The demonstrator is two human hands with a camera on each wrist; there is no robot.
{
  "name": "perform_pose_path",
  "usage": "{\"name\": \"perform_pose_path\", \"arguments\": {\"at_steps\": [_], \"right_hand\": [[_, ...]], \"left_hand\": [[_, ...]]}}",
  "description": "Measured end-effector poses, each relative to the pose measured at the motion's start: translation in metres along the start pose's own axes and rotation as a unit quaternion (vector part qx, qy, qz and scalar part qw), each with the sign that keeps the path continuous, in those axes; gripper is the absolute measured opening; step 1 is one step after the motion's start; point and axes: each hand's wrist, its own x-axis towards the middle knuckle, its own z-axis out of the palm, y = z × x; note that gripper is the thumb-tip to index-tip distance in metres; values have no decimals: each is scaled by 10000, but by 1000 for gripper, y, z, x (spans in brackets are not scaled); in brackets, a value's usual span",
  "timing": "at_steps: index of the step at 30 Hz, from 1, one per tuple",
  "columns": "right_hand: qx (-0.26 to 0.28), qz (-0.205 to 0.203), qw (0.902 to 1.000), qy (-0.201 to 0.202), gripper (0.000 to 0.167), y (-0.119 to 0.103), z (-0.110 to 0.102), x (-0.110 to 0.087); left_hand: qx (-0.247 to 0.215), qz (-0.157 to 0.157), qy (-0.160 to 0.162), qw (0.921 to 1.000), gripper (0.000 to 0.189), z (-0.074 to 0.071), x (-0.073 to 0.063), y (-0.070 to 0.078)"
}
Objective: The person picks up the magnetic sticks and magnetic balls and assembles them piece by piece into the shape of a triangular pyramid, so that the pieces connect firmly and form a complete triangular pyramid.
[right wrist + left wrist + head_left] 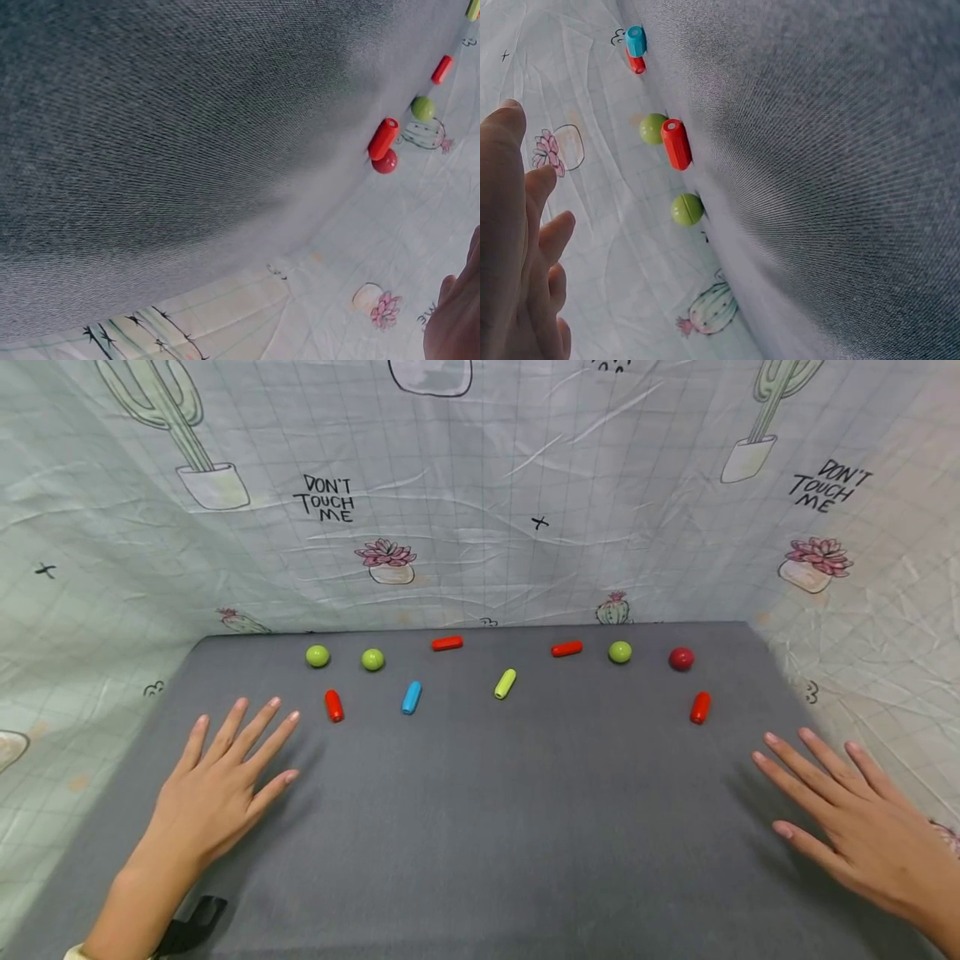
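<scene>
- Left hand: fingers fanned wide; faceted left red cylinder at its 2 o'clock, apart.
- Right hand: splayed wide; right red cylinder at its 10.
- Glossy red ball: that cylinder's 11.
- Seamed green ball: left cylinder's 11, head view.
- Fine-ribbed grey surface; creased printed cloth at 12.

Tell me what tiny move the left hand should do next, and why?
Maybe move the left hand a little to the right, toward the red stick near its fingertips. That stick looks like the closest piece to it, the fingers are spread, and the hand holds nothing. The right hand is much farther from that stick.
</scene>
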Motion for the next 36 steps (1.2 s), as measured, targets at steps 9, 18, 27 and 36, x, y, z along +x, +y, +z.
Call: {"name": "perform_pose_path", "arguments": {"at_steps": [9, 18, 27, 36], "right_hand": [[70, -86, 9999, -39, 87, -1, 1, 3], [64, -150, 9999, 1, 83, -6, 3, 3], [210, -402, 9989, 67, 81, -6, 3, 20], [392, -814, 9959, 51, 83, -20, 8, 56]], "left_hand": [[67, 87, -52, 9999, 78, -1, -2, 2], [75, 286, -81, 9995, 78, -4, 1, 2], [176, 958, -96, 9952, 75, -16, 3, 12], [-351, 680, -338, 9965, 73, -13, 12, 14]]}}
